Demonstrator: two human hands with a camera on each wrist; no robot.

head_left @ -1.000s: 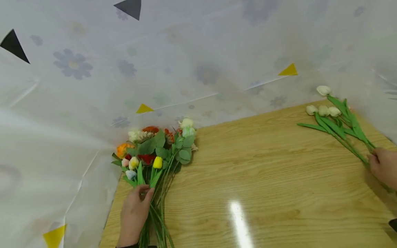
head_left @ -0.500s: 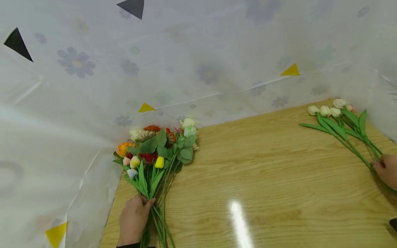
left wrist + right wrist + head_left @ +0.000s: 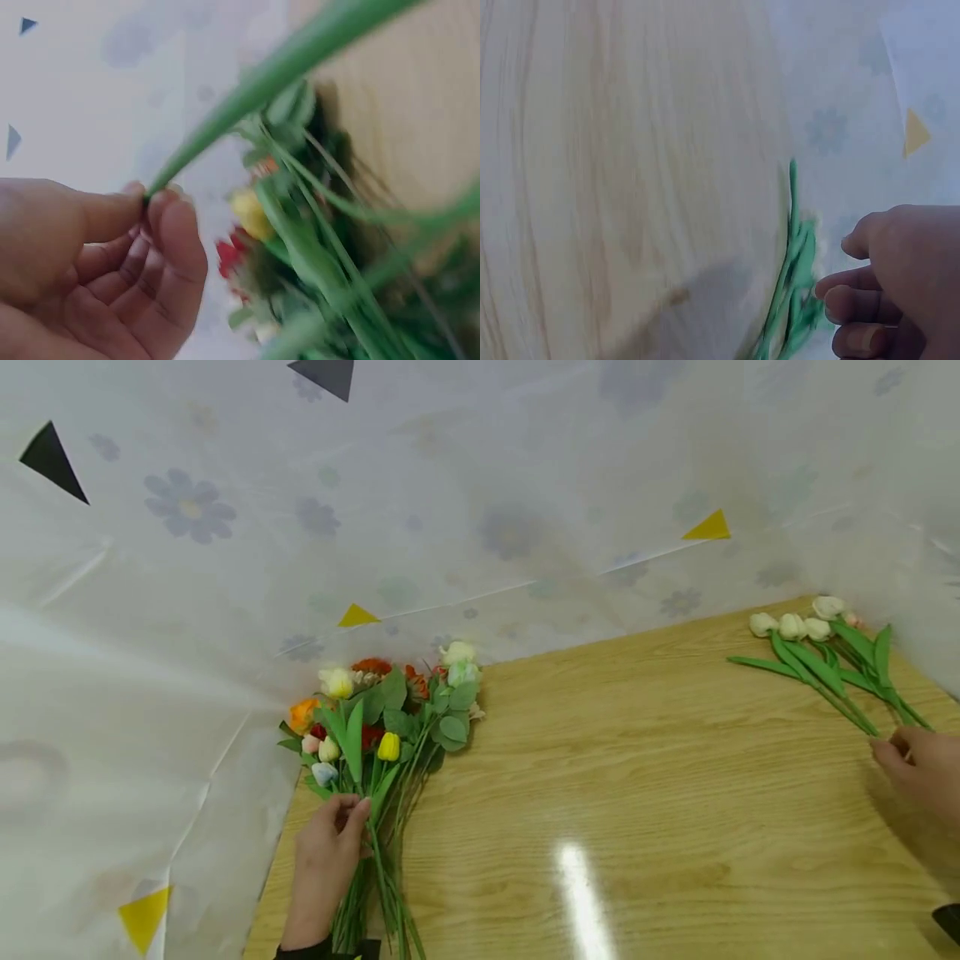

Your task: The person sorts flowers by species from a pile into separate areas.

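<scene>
A: Mixed bouquet [image 3: 382, 718] lies at 8 o'clock on the wooden table [image 3: 637, 793], heads against the floral sheet [image 3: 225, 568]. My left hand [image 3: 326, 860] pinches one green stem [image 3: 247, 105] between thumb and forefinger.

B: And the white tulips [image 3: 817, 647]?

A: At 3 o'clock, well apart. My right hand [image 3: 911, 768] sits at their stems, fingers curled; whether it grips one I cannot tell. I judge we're sorting stems; next calls for a firm pinch.
</scene>
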